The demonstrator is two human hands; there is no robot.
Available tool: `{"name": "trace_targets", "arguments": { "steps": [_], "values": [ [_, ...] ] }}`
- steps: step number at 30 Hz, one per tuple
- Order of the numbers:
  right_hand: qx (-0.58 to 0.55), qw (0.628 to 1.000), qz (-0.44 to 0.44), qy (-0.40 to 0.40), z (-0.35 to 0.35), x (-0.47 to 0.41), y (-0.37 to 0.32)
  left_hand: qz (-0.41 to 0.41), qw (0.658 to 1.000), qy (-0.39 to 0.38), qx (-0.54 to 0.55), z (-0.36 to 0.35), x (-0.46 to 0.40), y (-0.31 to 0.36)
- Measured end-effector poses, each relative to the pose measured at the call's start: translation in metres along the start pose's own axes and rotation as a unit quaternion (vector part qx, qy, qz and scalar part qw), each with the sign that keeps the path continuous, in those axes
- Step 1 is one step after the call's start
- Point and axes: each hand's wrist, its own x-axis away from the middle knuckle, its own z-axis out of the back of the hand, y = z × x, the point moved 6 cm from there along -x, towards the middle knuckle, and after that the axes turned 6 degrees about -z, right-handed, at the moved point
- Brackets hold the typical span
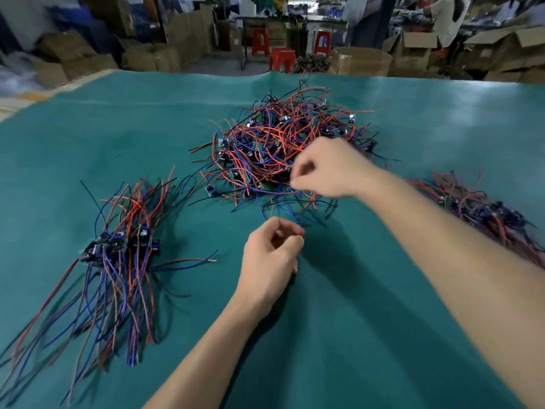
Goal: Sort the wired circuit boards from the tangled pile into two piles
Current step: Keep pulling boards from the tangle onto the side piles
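We count three heaps of wired circuit boards on the green surface [383, 320]. The tangled pile [280, 149] lies toward the middle of the far edge, red, blue and black leads looped over one another with small boards buried among them. The left sorted pile [118, 252] sits near the left edge, its boards bunched together and its leads running roughly one way toward the near left corner. The right sorted pile [483, 211] lies by the right edge, partly hidden behind our right forearm and blurred.

Our right hand [327, 169] hangs over the near rim of the tangled pile, fingers curled with thumb and fingertips drawn together; it is blurred, and we cannot tell whether a wire is in its grip. Our left hand [271, 255] is just nearside of that pile, fingers loosely curled, thumb close to the forefinger; a few blue leads lie just past its fingertips, and whether it pinches one is also unclear.

Beyond the far edge stand cardboard boxes [362, 62] and three red stools [281, 59].
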Motion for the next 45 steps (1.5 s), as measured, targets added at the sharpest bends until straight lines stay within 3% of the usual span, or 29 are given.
{"name": "trace_targets", "arguments": {
  "steps": [4,9,13,20,22,26,30,32,34,37,40,42,45],
  "values": [
    [-0.017,0.995,0.093,0.002,-0.054,-0.037,-0.091,-0.012,0.999,-0.035,-0.038,-0.003,0.002,0.002],
    [0.039,0.997,0.061,-0.036,-0.104,-0.063,-0.117,-0.019,0.999,-0.036,-0.028,0.006,0.005,0.005],
    [0.034,0.999,0.035,0.024,-0.107,-0.064,-0.11,-0.02,0.997,-0.051,-0.063,0.004,0.007,0.004],
    [-0.187,0.976,-0.017,0.113,-0.05,-0.053,-0.077,0.009,0.999,-0.038,-0.017,0.0,0.0,0.0],
    [-0.349,0.929,-0.038,0.12,-0.022,-0.04,-0.061,0.016,0.999,-0.029,-0.016,0.001,-0.001,-0.004],
    [-0.596,0.795,0.001,0.115,0.032,0.009,-0.031,0.018,1.0,-0.026,0.001,0.001,-0.002,-0.006],
    [-0.744,0.666,0.042,0.041,0.051,0.065,-0.003,0.02,0.999,-0.032,0.027,0.0,-0.001,-0.007],
    [-0.764,0.644,0.023,0.021,0.045,0.085,0.009,0.025,0.998,-0.04,0.043,-0.001,-0.001,-0.007],
    [-0.738,0.673,-0.035,0.035,0.022,0.094,0.022,0.034,0.994,-0.06,0.082,-0.003,-0.001,-0.005],
    [-0.626,0.763,-0.136,0.091,-0.029,0.102,0.033,0.056,0.98,-0.104,0.163,-0.009,0.001,0.0],
    [-0.531,0.825,-0.15,0.121,-0.059,0.105,0.029,0.055,0.977,-0.113,0.173,-0.011,0.002,0.001],
    [-0.518,0.84,-0.126,0.103,-0.063,0.102,0.028,0.048,0.978,-0.103,0.174,-0.01,0.002,0.001],
    [-0.569,0.812,-0.11,0.072,-0.064,0.101,0.032,0.047,0.975,-0.1,0.192,-0.008,0.002,-0.001]
  ]
}}
